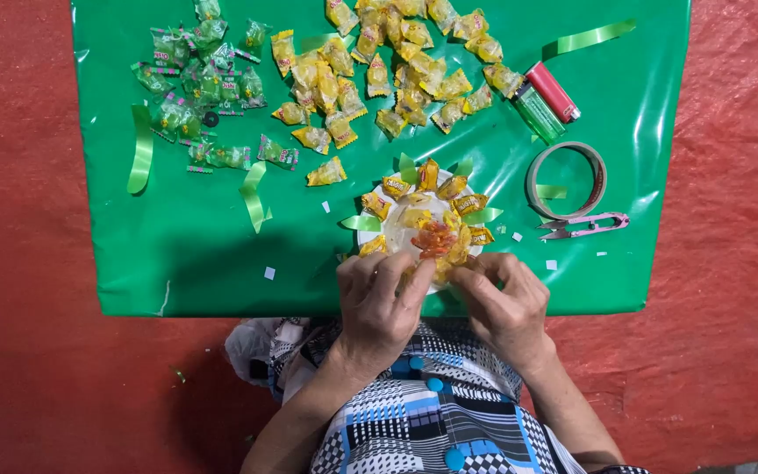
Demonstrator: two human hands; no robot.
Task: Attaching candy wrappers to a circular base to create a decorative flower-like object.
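At the lower centre of the frame, on the near edge of the green sheet [177, 254], we are working at a white disc [370, 235] ringed with yellow wrapped candies [396, 185] and short green ribbon loops [360, 223]. Our left hand [381, 303] is lying palm down over the disc's lower left rim, fingers curled onto it; whether they are pinching a candy or only pressing we cannot tell. Our right hand [504, 303] is sitting just beside it at the lower right rim, fingertips bent inward toward the same spot, and its hold is likewise hidden from us. An orange-wrapped piece [434, 237] is lying at the disc's middle, just above both sets of fingertips, apparently not in either grip.

Also being recorded:
- Heap of loose yellow candies [396, 61], upper centre.
- Heap of green wrapped candies [199, 79], upper left.
- Green ribbon strips [141, 151], left of centre, one more at upper right.
- Red lighter [554, 91] and green lighter [538, 112], touching side by side, upper right.
- Roll of clear tape [566, 180], right of the disc.
- Pink thread snips [585, 226], just below the tape.
- Red floor covering [19, 263] surrounding the sheet.
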